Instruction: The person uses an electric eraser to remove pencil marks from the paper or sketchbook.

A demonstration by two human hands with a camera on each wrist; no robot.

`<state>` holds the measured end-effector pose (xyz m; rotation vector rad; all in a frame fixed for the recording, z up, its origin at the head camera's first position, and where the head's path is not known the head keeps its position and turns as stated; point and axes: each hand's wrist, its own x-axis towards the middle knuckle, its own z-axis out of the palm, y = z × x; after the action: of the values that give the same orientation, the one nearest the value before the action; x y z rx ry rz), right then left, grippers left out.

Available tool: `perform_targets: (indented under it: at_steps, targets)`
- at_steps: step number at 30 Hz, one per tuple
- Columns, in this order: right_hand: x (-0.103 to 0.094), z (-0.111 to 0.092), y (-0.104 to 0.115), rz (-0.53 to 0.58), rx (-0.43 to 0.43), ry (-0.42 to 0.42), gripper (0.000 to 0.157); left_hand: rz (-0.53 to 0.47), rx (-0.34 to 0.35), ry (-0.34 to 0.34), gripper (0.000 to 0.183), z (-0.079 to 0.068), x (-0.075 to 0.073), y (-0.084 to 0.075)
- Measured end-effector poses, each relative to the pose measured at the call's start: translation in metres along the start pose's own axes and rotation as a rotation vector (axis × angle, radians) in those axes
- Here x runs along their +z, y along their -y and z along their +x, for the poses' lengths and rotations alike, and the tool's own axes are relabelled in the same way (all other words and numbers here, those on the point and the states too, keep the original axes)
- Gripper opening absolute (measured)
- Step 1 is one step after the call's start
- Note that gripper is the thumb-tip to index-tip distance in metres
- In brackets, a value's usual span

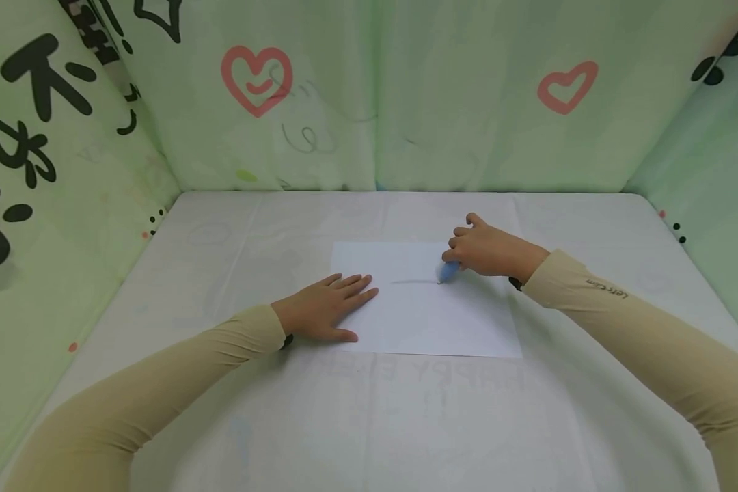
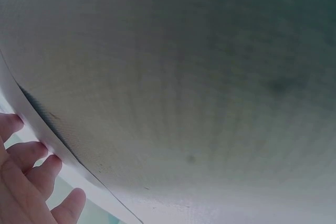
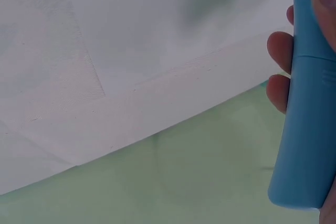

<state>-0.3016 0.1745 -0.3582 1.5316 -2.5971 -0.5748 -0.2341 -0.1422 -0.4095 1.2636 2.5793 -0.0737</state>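
A white sheet of paper (image 1: 418, 321) lies on the white-covered table. My left hand (image 1: 326, 307) rests on its left part with the fingers spread; in the left wrist view only some fingers (image 2: 39, 174) show at the lower left. My right hand (image 1: 486, 249) grips a thick blue pen-shaped tool (image 1: 448, 271) over the right half of the sheet. Its narrow tip points down at the paper, at the right end of a thin grey line (image 1: 413, 281). The right wrist view shows the smooth blue barrel (image 3: 307, 129) with fingers wrapped round it; its tip is out of that view.
The white table cover (image 1: 252, 225) extends around the sheet, with faint lettering (image 1: 415, 372) showing in front of it. Pale green curtains (image 1: 443, 137) with printed hearts and black characters stand behind the table and on both sides.
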Motion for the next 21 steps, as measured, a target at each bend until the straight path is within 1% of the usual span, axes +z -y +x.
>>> perform_targets:
  at_steps: [21]
  targets:
    - [-0.0008, 0.0026, 0.0008, 0.008, 0.011, 0.029, 0.025, 0.014, 0.007, -0.008, 0.082, 0.0013, 0.0007, 0.0007]
